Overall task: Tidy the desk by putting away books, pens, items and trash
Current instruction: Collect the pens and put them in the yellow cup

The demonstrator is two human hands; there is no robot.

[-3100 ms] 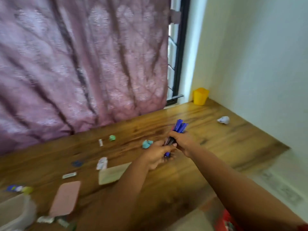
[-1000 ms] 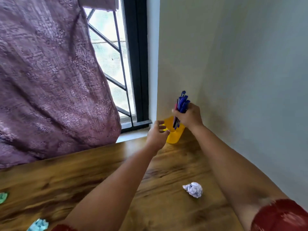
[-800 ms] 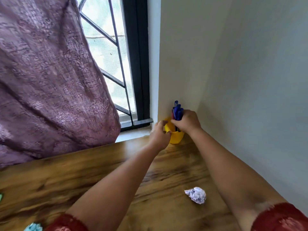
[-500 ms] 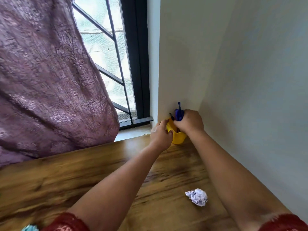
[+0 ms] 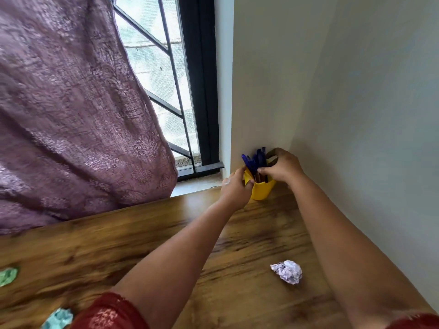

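A small yellow cup [image 5: 260,190] stands in the far corner of the wooden desk [image 5: 249,238], against the wall. A bunch of blue pens [image 5: 254,161] stands inside it, tips splayed upward. My left hand [image 5: 235,188] grips the cup's left side. My right hand [image 5: 281,166] rests over the cup's rim on the right, fingertips touching the pens. A crumpled white paper ball [image 5: 287,271] lies on the desk nearer to me, between my forearms.
A green paper scrap [image 5: 8,276] and a light-blue crumpled scrap [image 5: 58,318] lie at the desk's left. A purple curtain [image 5: 71,115] hangs behind the desk. The barred window [image 5: 166,91] and walls close off the corner.
The pens went from being held above the desk into the yellow cup. My right hand has loosened and now rests at the rim. My left hand keeps hold of the cup.
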